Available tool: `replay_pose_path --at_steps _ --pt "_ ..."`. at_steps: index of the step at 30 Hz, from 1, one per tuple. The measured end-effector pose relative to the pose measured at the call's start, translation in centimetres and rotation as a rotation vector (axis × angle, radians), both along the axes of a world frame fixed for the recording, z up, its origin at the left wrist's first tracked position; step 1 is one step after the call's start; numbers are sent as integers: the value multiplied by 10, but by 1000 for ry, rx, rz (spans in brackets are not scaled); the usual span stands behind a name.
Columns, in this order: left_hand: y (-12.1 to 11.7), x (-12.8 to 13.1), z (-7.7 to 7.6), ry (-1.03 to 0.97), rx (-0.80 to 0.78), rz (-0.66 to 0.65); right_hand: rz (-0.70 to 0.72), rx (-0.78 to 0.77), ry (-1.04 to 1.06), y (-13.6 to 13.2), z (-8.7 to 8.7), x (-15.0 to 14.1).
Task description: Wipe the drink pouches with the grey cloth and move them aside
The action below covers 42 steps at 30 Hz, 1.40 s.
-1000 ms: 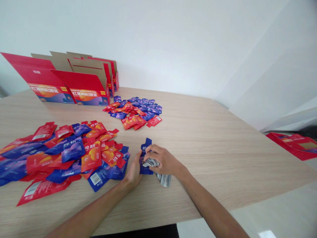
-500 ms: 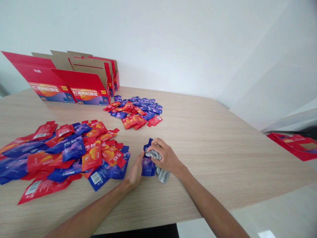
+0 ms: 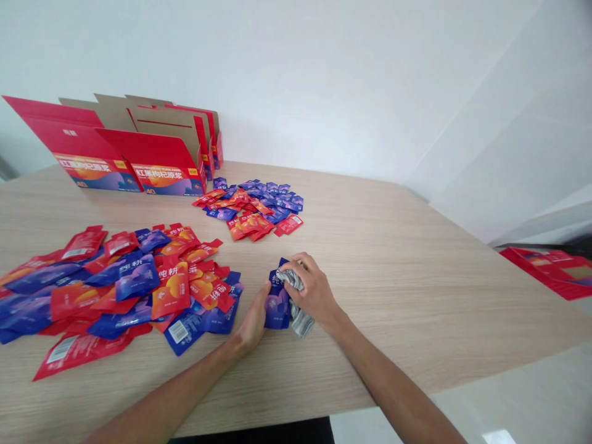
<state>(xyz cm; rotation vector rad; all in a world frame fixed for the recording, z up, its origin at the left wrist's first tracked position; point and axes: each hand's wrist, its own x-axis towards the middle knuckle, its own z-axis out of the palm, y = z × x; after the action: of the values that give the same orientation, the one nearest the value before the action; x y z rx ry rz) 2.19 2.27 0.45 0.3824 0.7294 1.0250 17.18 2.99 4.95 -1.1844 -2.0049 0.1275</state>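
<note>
A blue pouch (image 3: 277, 310) with white lettering lies at the front middle of the table. My left hand (image 3: 254, 320) grips its left edge, the thumb showing on top. My right hand (image 3: 315, 291) is closed around a crumpled grey striped cloth (image 3: 303, 324). The cloth rests against the pouch's upper right part and its loose end hangs down beside the pouch. Left of my left hand spreads a large heap of red and blue pouches (image 3: 171, 290). A smaller pile of pouches (image 3: 259, 203) lies farther back.
Several open red cardboard boxes (image 3: 161, 176) stand at the back left against the white wall (image 3: 324, 80). The wooden table (image 3: 416, 277) reaches far to the right. Another red box (image 3: 550, 268) sits beyond the table's right edge.
My right hand and the cloth have shifted slightly up and to the right over the pouch, uncovering more of its lettering. My left hand and the piles have stayed in place.
</note>
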Motion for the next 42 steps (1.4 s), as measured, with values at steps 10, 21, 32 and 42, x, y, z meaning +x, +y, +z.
replay_pose_path --at_steps 10,21,32,42 --pt "-3 -4 15 -16 -27 56 535 -126 -206 -3 6 3" --pt "-4 0 16 30 -86 -36 -30 -15 49 -1 3 0" --pt "-3 -6 19 -41 -59 23 527 -121 -238 -6 10 1" --pt "-3 -1 29 -163 -178 -36 33 -51 -38 0 3 3"
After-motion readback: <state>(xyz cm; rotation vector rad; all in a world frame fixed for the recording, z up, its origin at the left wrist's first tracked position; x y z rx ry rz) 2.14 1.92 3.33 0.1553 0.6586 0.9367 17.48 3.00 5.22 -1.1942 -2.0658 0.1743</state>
